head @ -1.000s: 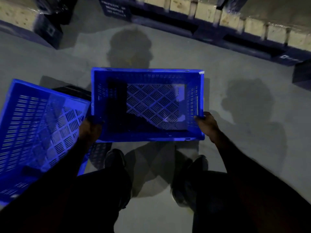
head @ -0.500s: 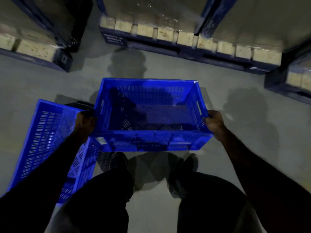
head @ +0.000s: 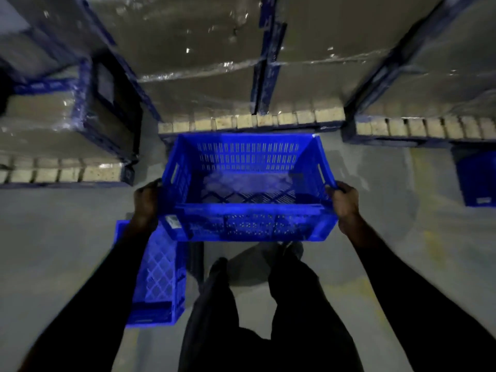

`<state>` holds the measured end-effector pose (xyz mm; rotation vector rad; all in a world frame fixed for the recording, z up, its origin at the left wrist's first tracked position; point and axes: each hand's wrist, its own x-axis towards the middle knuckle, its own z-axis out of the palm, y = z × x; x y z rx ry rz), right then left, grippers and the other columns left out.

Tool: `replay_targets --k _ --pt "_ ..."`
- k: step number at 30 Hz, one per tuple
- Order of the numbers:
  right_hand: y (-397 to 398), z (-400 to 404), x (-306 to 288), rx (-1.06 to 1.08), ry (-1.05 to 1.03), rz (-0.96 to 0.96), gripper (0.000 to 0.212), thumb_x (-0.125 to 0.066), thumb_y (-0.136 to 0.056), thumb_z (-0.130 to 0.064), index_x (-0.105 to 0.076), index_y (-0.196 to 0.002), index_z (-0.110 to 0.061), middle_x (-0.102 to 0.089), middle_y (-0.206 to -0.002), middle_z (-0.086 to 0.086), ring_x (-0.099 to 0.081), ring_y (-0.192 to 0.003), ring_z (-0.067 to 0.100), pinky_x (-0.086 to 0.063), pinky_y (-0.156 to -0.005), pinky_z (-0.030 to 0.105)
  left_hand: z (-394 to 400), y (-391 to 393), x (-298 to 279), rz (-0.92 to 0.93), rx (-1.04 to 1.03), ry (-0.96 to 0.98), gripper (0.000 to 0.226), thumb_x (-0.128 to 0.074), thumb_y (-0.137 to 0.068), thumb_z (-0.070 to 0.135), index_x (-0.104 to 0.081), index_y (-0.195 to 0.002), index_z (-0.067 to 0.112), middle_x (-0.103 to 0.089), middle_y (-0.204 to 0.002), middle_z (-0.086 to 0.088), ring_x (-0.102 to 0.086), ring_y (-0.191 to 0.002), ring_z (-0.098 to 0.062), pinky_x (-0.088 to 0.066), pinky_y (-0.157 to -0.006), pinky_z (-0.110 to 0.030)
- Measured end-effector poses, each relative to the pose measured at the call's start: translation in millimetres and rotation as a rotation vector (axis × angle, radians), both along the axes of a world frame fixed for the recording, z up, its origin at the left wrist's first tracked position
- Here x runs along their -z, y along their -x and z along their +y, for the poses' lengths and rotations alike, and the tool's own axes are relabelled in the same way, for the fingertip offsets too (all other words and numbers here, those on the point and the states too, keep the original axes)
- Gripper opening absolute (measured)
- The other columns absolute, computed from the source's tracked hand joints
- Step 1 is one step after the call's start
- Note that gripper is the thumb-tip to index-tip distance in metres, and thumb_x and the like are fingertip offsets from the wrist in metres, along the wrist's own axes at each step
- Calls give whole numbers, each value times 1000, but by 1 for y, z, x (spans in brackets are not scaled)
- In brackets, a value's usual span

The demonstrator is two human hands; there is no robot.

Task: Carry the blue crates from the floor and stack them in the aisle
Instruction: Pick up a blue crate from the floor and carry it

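An empty blue slatted crate (head: 248, 224) is held up in front of me, well off the floor, its open top facing up. My left hand (head: 146, 201) grips its left end and my right hand (head: 345, 201) grips its right end. A second blue crate (head: 158, 277) lies on the floor below and to the left, partly hidden by my left arm and the held crate. Another blue crate (head: 476, 178) sits on the floor at the far right edge.
Wrapped pallet loads on blue pallets with wooden blocks (head: 251, 120) stand across the back, with more at the left (head: 61, 173) and right (head: 418, 128). Grey concrete floor (head: 53, 251) lies all around. My legs and shoes (head: 218, 264) show below the crate.
The held crate has risen from near the floor and tipped level, then higher. My view has lifted toward the pallets, and the crate on the floor has dropped lower left in view.
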<state>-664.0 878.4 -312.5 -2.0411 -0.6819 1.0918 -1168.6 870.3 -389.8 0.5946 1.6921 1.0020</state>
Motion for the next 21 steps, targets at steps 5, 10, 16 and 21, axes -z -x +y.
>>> replay_targets --k 5,10,16,21 --pt "-8 -68 -69 185 -157 49 16 -62 -90 -1 -71 -101 -7 -67 -79 2 -62 -61 7 -53 -57 22 33 -35 -92 -137 129 12 27 -57 -97 15 -71 -120 16 -77 -110 -2 -74 -98 -22 -63 -82 -42" --pt "-15 -140 -102 381 -202 31 14 -62 -89 -5 -72 -97 -10 -68 -75 1 -62 -58 9 -49 -55 24 57 -89 -162 -257 417 -12 35 -44 -101 13 -61 -132 5 -77 -90 11 -74 -74 -8 -61 -61 -25" --pt "-37 -211 -122 625 -233 17 20 -61 -80 -7 -75 -91 -16 -69 -74 1 -62 -64 20 -52 -61 33 78 -158 -179 -289 575 60 44 -49 -87 9 -70 -126 7 -75 -116 -13 -75 -91 -28 -64 -72 -38" --pt "-68 -261 -132 769 -258 -8 23 -56 -74 -5 -74 -85 -16 -64 -65 -5 -57 -60 16 -48 -57 27 70 -223 -193 -314 778 76 56 -51 -82 7 -65 -136 13 -68 -133 -16 -68 -112 -36 -49 -105 -53"
